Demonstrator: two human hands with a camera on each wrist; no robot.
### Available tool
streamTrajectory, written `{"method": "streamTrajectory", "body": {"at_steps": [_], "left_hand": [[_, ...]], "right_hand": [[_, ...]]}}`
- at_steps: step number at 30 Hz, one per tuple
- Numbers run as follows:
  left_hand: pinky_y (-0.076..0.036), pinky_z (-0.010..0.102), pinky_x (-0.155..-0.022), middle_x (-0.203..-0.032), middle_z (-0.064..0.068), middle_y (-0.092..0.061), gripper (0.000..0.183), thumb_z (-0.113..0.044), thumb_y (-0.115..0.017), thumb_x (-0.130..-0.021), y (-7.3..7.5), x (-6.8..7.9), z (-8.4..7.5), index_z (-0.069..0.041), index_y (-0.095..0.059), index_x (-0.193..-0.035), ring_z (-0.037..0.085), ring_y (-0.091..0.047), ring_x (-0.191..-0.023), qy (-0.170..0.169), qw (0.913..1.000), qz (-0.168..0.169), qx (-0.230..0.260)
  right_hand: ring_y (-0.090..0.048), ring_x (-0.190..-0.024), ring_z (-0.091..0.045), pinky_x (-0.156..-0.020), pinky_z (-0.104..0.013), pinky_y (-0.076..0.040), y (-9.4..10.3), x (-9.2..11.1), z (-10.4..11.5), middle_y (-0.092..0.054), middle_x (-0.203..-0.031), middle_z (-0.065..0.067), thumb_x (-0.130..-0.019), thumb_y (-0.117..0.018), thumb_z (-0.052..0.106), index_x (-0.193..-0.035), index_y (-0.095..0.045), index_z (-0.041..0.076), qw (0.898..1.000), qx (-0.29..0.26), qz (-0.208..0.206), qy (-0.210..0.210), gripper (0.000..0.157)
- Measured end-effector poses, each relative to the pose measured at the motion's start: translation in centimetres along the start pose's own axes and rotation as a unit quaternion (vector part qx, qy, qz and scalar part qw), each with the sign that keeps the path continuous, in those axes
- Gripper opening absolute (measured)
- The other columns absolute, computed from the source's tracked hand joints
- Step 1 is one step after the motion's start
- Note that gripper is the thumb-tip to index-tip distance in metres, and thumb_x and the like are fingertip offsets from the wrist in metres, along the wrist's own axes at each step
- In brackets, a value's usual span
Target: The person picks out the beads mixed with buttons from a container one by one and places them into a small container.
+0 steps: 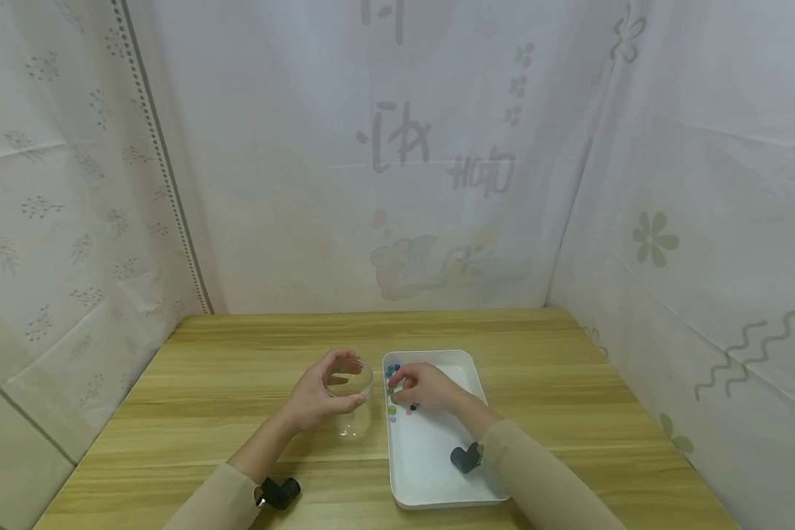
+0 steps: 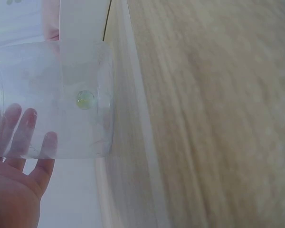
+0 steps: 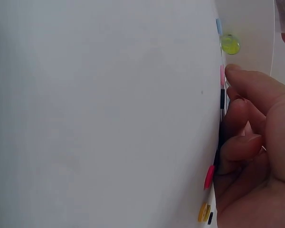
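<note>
The left hand (image 1: pixel 318 397) curls round the clear jar (image 1: pixel 354 421) near its mouth; the right hand (image 1: pixel 425 387) bends its fingers among small coloured pieces (image 1: pixel 392 410) along the left side of the white tray (image 1: pixel 424 471), though whether it pinches one cannot be told. Judged step: picking up a piece, the next move calling for a secure pinch. The jar is upright just left of the tray, mouth up, long axis near vertical.
</note>
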State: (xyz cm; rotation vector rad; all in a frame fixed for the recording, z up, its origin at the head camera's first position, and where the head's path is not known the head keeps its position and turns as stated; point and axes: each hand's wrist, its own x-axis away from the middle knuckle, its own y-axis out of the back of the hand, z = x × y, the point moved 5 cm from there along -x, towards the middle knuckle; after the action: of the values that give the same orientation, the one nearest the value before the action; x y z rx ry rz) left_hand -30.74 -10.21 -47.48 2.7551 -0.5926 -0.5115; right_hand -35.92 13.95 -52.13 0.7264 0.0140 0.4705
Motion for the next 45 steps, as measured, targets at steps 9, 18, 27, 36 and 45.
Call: {"method": "streamTrajectory", "body": {"at_steps": [9, 18, 27, 36, 45], "left_hand": [[-0.052, 0.055, -0.112, -0.143, 0.015, -0.068, 0.071, -0.017, -0.087, -0.092, 0.0, 0.1, -0.3, -0.003, -0.051, -0.151, 0.038, -0.064, -0.137, 0.007, 1.0, 0.002, 0.004], [-0.053, 0.055, -0.111, -0.143, 0.017, -0.068, 0.07, -0.018, -0.088, -0.092, 0.0, 0.1, -0.1, -0.004, -0.052, -0.15, 0.04, -0.064, -0.136, 0.005, 1.0, 0.001, 0.004], [-0.054, 0.053, -0.111, -0.144, 0.016, -0.068, 0.069, -0.019, -0.088, -0.092, 0.0, 0.0, -0.1, -0.006, -0.052, -0.15, 0.039, -0.064, -0.137, 0.011, 0.9999, -0.001, 0.003], [-0.052, 0.056, -0.112, -0.143, 0.015, -0.068, 0.069, -0.019, -0.088, -0.092, 0.0, -0.1, 0.0, -0.006, -0.053, -0.149, 0.039, -0.064, -0.137, 0.011, 0.9999, -0.001, 0.005], [-0.054, 0.057, -0.112, -0.144, 0.016, -0.068, 0.069, -0.018, -0.088, -0.092, 0.0, -0.2, -0.1, -0.007, -0.053, -0.15, 0.039, -0.064, -0.137, 0.012, 0.9999, -0.001, 0.008]], "right_hand": [[-0.069, -0.071, -0.015, -0.068, -0.029, -0.051, -0.1, 0.0, 0.0, -0.064, -0.081, 0.002, -0.097, -0.083, 0.025, -0.113, -0.081, 0.024, 1.0, 0.013, 0.001, 0.009, 0.016], [-0.063, -0.069, -0.012, -0.06, -0.026, -0.048, 0.1, 0.3, 0.2, -0.067, -0.082, 0.004, -0.099, -0.082, 0.029, -0.115, -0.081, 0.024, 1.0, 0.014, 0.0, 0.009, 0.017], [-0.06, -0.065, -0.013, -0.046, -0.026, -0.039, 0.7, 0.3, 0.6, -0.069, -0.084, 0.005, -0.099, -0.081, 0.036, -0.114, -0.08, 0.032, 1.0, 0.008, 0.003, 0.002, 0.016], [-0.063, -0.065, -0.014, -0.049, -0.027, -0.042, 1.3, 0.4, 1.0, -0.07, -0.085, 0.003, -0.099, -0.082, 0.034, -0.115, -0.08, 0.028, 0.999, -0.022, -0.005, 0.026, 0.017], [-0.067, -0.075, -0.02, -0.058, -0.03, -0.051, 2.9, 0.7, 1.1, -0.07, -0.094, 0.001, -0.099, -0.081, 0.043, -0.119, -0.079, 0.03, 0.999, -0.025, -0.032, 0.014, 0.024]]}}
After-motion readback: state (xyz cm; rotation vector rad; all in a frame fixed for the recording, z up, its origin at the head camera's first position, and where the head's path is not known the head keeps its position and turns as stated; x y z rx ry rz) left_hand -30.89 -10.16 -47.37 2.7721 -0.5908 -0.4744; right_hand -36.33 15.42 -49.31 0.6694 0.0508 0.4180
